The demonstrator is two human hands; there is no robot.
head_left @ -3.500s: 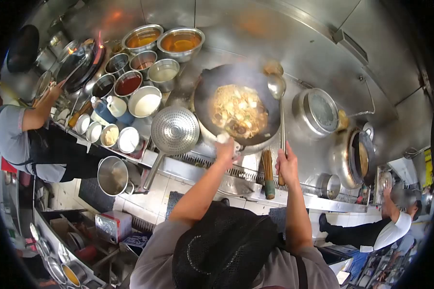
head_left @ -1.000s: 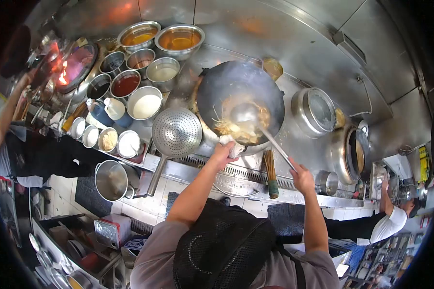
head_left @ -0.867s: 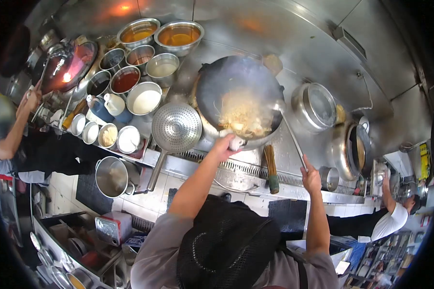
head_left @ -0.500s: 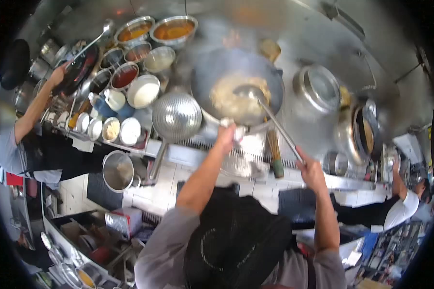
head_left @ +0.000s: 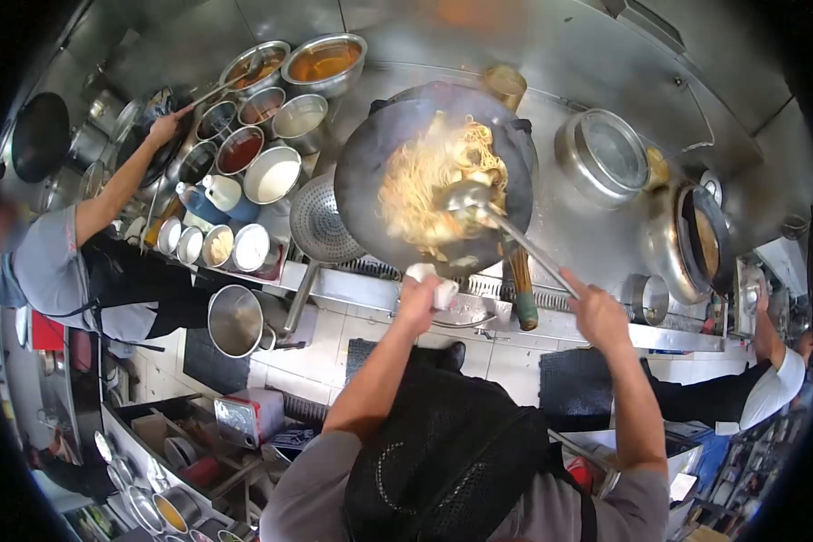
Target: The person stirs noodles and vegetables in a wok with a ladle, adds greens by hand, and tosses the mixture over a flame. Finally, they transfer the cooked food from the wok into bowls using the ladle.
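Note:
My left hand (head_left: 415,307) is closed around a white cloth (head_left: 437,285) at the near rim of a large black wok (head_left: 359,212). The cloth covers whatever part of the wok lies beneath it. Noodles (head_left: 411,194) spread over the wok's inside, steaming and blurred in places. Wrapped round the end of a long metal handle, my right hand (head_left: 600,316) holds a ladle (head_left: 468,196). Its bowl rests among the noodles, right of the wok's middle.
Left of the wok lie a perforated strainer (head_left: 318,221) and several sauce bowls (head_left: 325,65). A bamboo brush (head_left: 523,294) lies right of my left hand. Lidded pots (head_left: 602,158) stand at right. A co-worker's hand (head_left: 163,129) reaches toward the bowls; another person (head_left: 772,384) is at right.
The wok has tipped up toward me, and its noodles now show more clearly through thinner steam. My left hand sits slightly lower. The left co-worker's ladle has swung into a sauce bowl.

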